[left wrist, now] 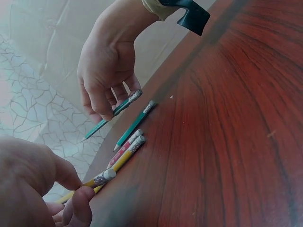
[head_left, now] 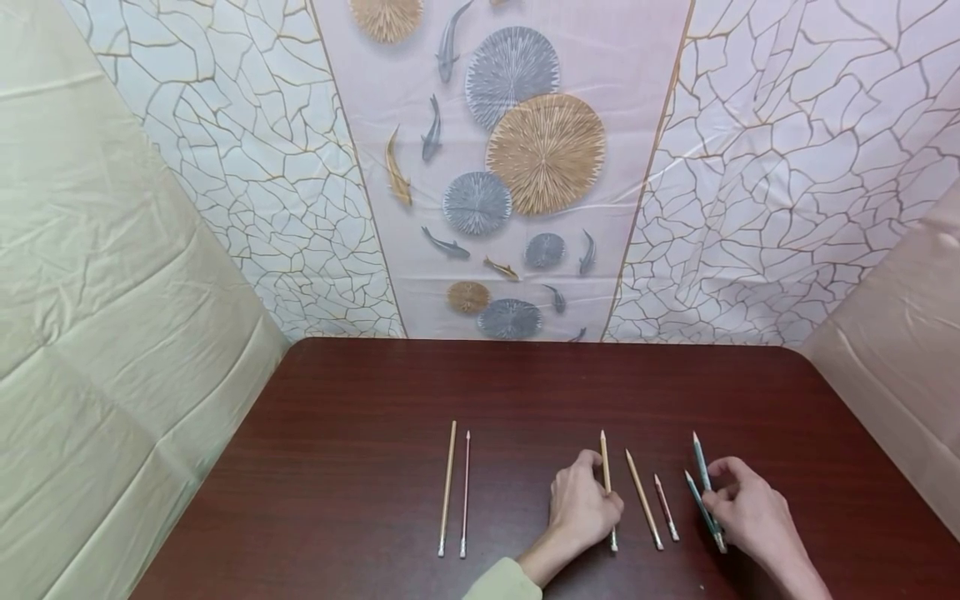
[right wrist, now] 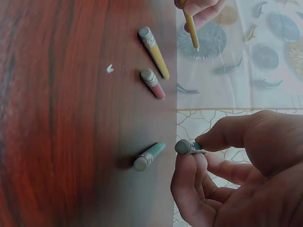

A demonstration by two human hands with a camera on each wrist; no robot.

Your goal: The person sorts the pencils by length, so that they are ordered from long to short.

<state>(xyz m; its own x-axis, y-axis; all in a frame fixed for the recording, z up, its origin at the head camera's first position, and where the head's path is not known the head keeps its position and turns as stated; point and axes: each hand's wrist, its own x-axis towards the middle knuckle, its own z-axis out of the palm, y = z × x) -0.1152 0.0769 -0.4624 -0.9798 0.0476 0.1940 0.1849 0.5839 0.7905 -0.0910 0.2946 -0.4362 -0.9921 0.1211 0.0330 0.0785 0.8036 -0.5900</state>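
Observation:
My left hand (head_left: 583, 502) pinches a yellow pencil (head_left: 605, 468) between thumb and fingers, its sharpened tip pointing away and its white eraser (left wrist: 110, 174) toward me. On the right, my right hand (head_left: 756, 507) pinches a green pencil (head_left: 701, 460) near its eraser end, raised off the table in the left wrist view. Just beneath it, a second green pencil (left wrist: 134, 126) lies on the table. Between the hands lie another yellow pencil (head_left: 644, 498) and a short red pencil (head_left: 663, 504), erasers toward me.
Farther left on the dark red wooden table (head_left: 337, 467), a long yellow pencil (head_left: 448, 483) and a thin reddish pencil (head_left: 466, 492) lie side by side. A patterned cloth (head_left: 480, 250) hangs behind the table's far edge. A tiny white scrap (right wrist: 110, 68) rests near the front.

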